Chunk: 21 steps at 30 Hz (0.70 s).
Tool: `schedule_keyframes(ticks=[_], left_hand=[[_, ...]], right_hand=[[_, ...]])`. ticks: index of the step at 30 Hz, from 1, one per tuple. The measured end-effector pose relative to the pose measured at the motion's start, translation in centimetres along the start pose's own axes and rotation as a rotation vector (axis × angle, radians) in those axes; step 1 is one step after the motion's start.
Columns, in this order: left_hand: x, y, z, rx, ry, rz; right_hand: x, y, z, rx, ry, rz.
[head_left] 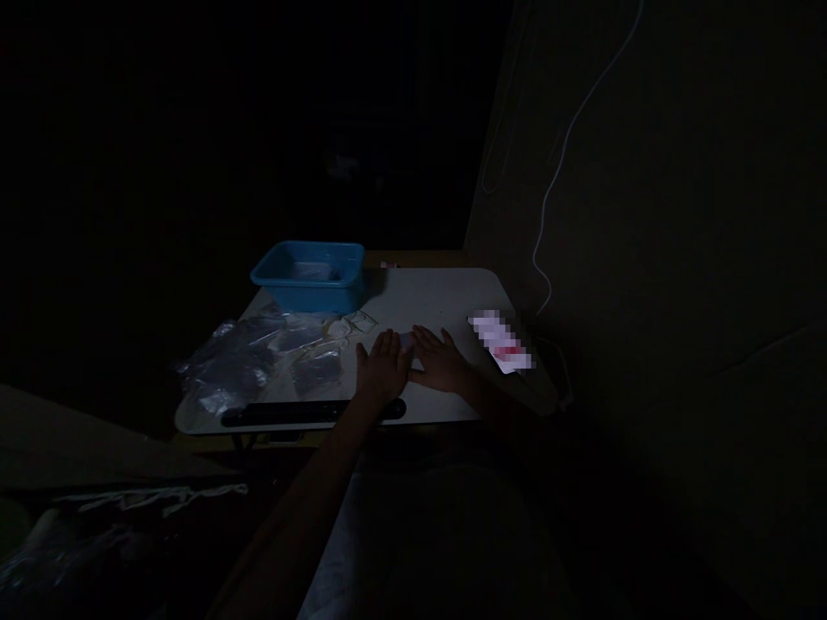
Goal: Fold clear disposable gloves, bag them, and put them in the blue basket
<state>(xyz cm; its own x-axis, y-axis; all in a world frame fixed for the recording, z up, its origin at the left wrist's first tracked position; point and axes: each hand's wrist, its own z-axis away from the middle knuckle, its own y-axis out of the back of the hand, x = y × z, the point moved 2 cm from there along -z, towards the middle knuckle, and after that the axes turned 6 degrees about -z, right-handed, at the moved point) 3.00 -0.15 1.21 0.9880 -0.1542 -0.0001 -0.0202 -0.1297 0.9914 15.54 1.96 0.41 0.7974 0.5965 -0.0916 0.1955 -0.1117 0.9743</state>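
Note:
The scene is very dark. My left hand point(381, 368) lies flat on a small white table point(432, 297), fingers stretched out. My right hand point(439, 360) lies flat beside it, fingers also extended. Both press on a small pale clear packet point(407, 342) that shows between the fingertips. A few small pale packets point(349, 325) lie just beyond my left hand.
A blue plastic tub point(310, 274) stands at the table's far left. Crumpled clear plastic bags point(245, 362) cover the left side. A lit phone point(502, 342) lies at the right, near a white cable point(549, 207) on the wall. A dark bar point(290, 413) runs along the front edge.

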Motion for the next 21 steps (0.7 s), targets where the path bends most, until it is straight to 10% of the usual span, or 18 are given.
schedule_keyframes(ticks=[21], left_hand=[[-0.41, -0.39, -0.12, 0.023, -0.015, 0.004]], right_hand=[[0.48, -0.25, -0.26, 0.034, -0.082, -0.085]])
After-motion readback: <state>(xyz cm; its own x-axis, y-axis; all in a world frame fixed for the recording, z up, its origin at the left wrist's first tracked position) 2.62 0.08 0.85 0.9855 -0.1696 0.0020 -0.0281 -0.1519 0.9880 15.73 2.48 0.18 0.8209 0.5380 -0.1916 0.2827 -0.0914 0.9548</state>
